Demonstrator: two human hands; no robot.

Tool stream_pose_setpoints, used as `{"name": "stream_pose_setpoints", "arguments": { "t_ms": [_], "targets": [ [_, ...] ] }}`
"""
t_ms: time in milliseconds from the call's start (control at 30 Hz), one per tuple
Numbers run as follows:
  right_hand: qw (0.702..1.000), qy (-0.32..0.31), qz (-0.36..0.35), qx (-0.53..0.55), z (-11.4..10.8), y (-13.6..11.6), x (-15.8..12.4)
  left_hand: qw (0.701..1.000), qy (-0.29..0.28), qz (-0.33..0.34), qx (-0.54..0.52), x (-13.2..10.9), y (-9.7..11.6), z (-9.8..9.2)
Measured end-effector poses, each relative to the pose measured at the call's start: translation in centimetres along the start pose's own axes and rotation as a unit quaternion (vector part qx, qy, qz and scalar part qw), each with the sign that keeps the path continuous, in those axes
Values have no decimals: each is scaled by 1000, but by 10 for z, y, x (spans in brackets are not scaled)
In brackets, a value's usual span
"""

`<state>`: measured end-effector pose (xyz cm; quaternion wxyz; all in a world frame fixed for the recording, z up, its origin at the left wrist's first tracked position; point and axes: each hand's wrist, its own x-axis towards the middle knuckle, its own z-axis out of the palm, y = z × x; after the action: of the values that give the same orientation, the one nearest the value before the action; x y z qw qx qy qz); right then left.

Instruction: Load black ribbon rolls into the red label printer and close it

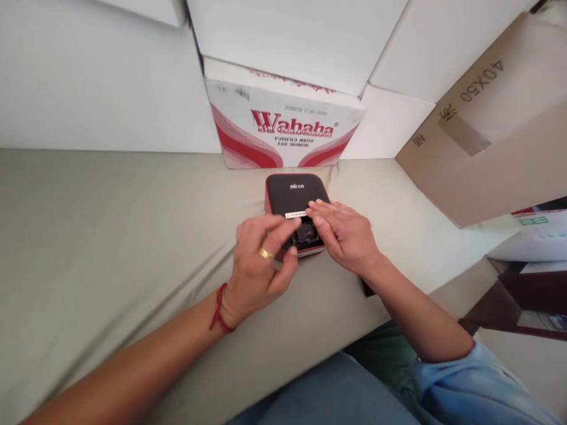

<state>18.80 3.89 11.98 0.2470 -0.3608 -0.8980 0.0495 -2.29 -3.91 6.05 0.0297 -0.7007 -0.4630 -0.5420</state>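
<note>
A small black device with red sides [292,198] lies on the cloth-covered surface, with white lettering and a thin white label [295,215] on its top. My left hand [261,254], wearing a gold ring and a red cord bracelet, is at its front left edge. The left fingers are bent, the thumb and forefinger apart, and nothing shows between them. Over the device's right side rests my right hand [345,233], its fingers stretched forward beside the label and its thumb at the dark front part. Both hands partly hide that front part.
Behind the device stands a white and red Wahaha water carton [287,121], against large white boxes [287,29]. A brown cardboard box [496,130] leans at the right. Part of a dark object [368,288] shows beneath my right forearm. The cloth [110,236] has long folds at left.
</note>
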Motion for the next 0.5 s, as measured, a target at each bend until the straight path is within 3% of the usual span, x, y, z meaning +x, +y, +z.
{"name": "stream_pose_setpoints", "arguments": {
  "t_ms": [133,233,367,500],
  "targets": [
    [997,62,14,54,7,-5,-9,969,11,-210,-126,-2,-25,6],
    [992,101,-27,66,6,-13,-22,907,-25,-327,-265,-7,-48,15],
    [988,106,-103,54,4,-17,-42,836,-63,-371,-399,-9,-63,23],
    [988,101,-108,42,9,-16,-56,807,-72,-390,-437,-10,-62,23]
  ]
}}
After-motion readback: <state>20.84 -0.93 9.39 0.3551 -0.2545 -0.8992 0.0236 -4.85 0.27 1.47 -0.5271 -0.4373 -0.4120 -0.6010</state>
